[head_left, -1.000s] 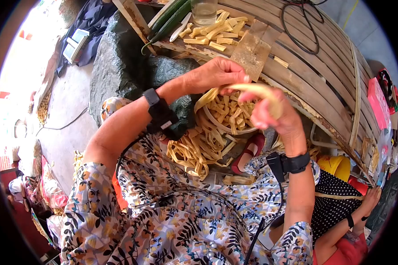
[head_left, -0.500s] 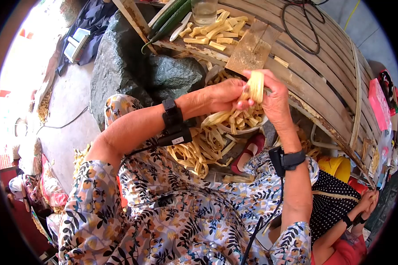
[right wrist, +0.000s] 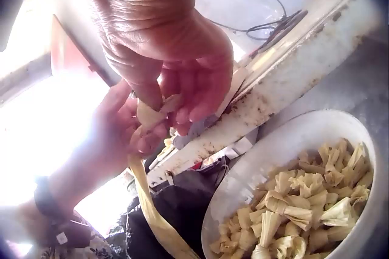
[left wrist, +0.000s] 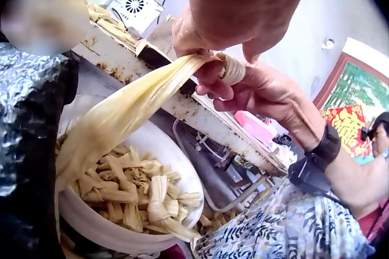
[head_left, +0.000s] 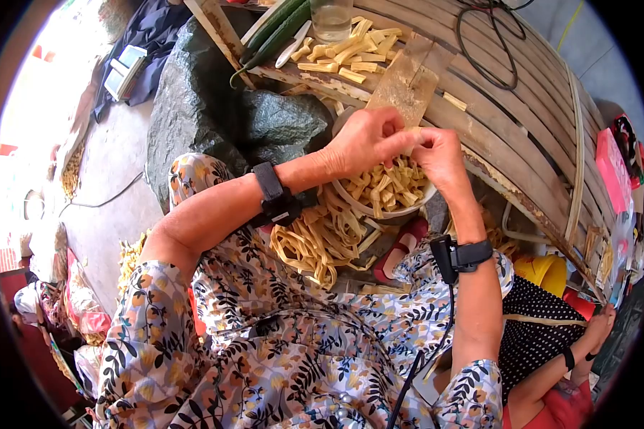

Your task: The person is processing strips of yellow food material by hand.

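Note:
Both hands meet over a white tub (right wrist: 273, 157) of short, knotted pale-yellow husk pieces (right wrist: 285, 210). My right hand (head_left: 442, 156) pinches a long strip of dried husk (left wrist: 130, 104), part of it wrapped in a small roll (left wrist: 233, 69) at its fingers. From beside it, my left hand (head_left: 371, 141) grips the same strip, its fingertips close against the right ones in the right wrist view. The strip's free length hangs down past the tub. In the head view the hands hide most of it.
A heap of loose husk strips (head_left: 318, 247) lies left of the tub. The slatted table (head_left: 511, 136) holds a small board (head_left: 406, 82), cut husk pieces (head_left: 358, 51), cucumbers (head_left: 279, 32) and a glass jar (head_left: 331, 21). Dark plastic sheeting (head_left: 283, 121) stands at left; another person (head_left: 551, 372) sits right.
The strip first swung in an arc at the right hand, then stood as a broad folded band between both hands. Now the fingertips are drawn together and the left hand has turned over it.

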`<move>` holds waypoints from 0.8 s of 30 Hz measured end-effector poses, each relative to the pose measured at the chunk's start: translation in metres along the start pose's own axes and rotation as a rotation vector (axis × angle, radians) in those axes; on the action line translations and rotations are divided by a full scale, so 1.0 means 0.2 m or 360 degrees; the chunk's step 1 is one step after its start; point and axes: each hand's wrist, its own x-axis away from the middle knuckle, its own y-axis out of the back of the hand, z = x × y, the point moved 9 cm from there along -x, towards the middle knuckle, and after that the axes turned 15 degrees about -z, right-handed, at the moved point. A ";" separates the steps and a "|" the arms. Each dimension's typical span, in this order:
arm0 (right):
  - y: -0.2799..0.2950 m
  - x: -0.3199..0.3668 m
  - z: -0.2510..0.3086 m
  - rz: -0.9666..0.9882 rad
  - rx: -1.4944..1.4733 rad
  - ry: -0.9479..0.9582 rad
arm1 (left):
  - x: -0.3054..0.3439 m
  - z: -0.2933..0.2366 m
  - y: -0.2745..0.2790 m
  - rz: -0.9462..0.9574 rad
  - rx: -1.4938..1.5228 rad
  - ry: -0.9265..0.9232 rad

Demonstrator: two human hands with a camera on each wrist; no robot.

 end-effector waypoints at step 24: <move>0.10 0.03 -0.01 -0.0151 -0.0669 -0.0446 | 0.02 0.14 -0.08 0.0414 0.0861 0.0615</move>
